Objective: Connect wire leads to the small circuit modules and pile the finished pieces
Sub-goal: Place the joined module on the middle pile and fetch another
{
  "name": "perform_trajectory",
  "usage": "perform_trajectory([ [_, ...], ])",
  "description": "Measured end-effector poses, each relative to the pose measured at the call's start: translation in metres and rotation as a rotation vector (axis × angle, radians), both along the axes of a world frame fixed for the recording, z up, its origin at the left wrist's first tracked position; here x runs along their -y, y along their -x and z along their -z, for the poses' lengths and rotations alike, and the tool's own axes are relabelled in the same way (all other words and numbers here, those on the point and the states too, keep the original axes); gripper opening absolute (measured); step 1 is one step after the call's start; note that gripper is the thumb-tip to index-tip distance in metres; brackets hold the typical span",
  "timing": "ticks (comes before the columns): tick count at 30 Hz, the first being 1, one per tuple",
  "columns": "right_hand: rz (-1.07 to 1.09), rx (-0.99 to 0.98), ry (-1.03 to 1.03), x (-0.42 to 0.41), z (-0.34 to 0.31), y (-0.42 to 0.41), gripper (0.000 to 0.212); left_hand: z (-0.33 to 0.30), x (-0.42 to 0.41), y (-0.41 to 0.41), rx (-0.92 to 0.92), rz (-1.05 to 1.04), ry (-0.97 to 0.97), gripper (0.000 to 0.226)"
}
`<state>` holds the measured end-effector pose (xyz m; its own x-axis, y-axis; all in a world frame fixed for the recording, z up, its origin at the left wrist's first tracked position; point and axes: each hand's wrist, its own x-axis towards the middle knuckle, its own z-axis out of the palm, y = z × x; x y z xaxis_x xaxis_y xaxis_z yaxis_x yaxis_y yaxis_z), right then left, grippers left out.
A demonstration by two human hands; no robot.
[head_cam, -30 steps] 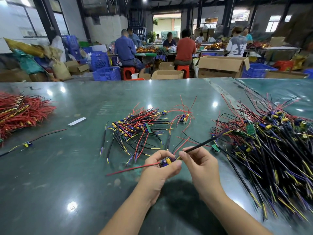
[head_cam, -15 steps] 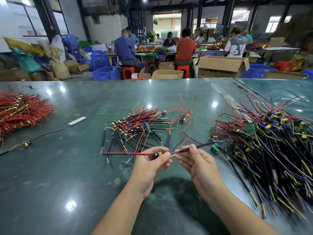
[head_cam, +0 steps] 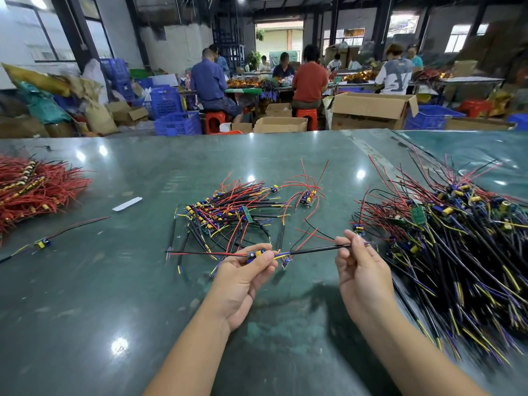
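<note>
1. We are pinching a small circuit module (head_cam: 255, 255) in our left hand (head_cam: 243, 281), while our right hand (head_cam: 360, 270) fingers are pinching its black wire lead (head_cam: 317, 249).
2. We are judging the finished pile (head_cam: 228, 215) at 12 o'clock small.
3. The big unfinished heap (head_cam: 457, 238) at 3 o'clock is leaving most work undone.

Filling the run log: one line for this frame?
left hand pinches module | right hand pinches black lead | lead held taut above table

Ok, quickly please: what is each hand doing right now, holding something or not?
Left hand: pinches the small circuit module between thumb and fingers.
Right hand: pinches the black sleeved lead running out of that module.
</note>
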<state>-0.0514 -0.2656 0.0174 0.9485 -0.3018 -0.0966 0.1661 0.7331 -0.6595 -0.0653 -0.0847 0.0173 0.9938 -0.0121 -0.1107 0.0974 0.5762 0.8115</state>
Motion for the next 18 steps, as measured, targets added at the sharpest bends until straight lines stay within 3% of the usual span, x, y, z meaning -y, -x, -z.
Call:
perform_trajectory([
  [4, -0.014, -0.026, -0.087, 0.001, -0.004, -0.002, 0.031, -0.002, -0.004, 0.001, -0.038, 0.049, 0.05, 0.015],
  [9, -0.159, -0.076, -0.249, 0.004, -0.006, -0.004, 0.031, -0.006, -0.005, 0.007, 0.004, 0.211, 0.122, 0.013],
  [11, -0.185, -0.094, -0.19, 0.005, -0.003, -0.005, 0.029, -0.007, -0.008, 0.007, 0.051, 0.218, 0.133, 0.034],
  [12, -0.175, -0.084, -0.045, 0.006, -0.004, -0.005, 0.026, -0.006, -0.011, 0.005, 0.069, 0.187, 0.099, 0.041],
  [14, 0.008, -0.048, 0.549, 0.01, -0.002, -0.002, 0.017, -0.004, -0.017, 0.002, 0.103, 0.066, -0.046, 0.03],
  [16, 0.381, 0.047, 1.231, 0.016, 0.001, 0.0, 0.045, 0.0, -0.016, 0.001, 0.112, -0.06, -0.225, 0.021],
  [18, 0.608, 0.349, 1.635, 0.012, -0.001, 0.007, 0.059, 0.005, -0.009, 0.001, 0.123, -0.094, -0.342, 0.018],
])
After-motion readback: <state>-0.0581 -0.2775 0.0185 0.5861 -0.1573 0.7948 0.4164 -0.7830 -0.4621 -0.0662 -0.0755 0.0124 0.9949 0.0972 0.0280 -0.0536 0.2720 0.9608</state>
